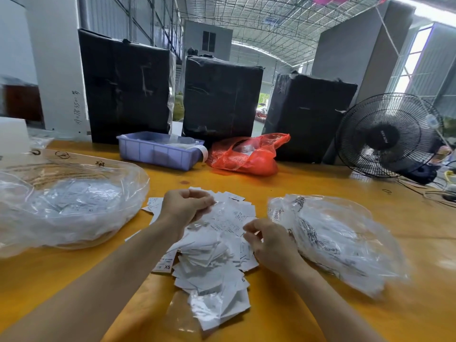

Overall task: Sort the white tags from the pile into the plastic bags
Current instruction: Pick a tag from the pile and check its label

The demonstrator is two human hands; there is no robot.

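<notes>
We are keeping one clear plastic bag [66, 206] open at far left for sorted tags. Our left hand [183, 206] is pinching a tag lifted off the pile of white tags [217, 245] lying mid-counter [320, 181]; our right hand [271, 243] is curling onto the pile's edge, seemingly picking another. The second bag [340, 240] is waiting just right. Nothing is blocking either bag; the blue bin [158, 154], red bag [246, 154] and fan [387, 137] are standing well behind.

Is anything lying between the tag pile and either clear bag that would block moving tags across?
Nothing visible does. The pile sits between the left bag and right bag, with only bare table between. Both hands, left and right, are already at the pile.
</notes>
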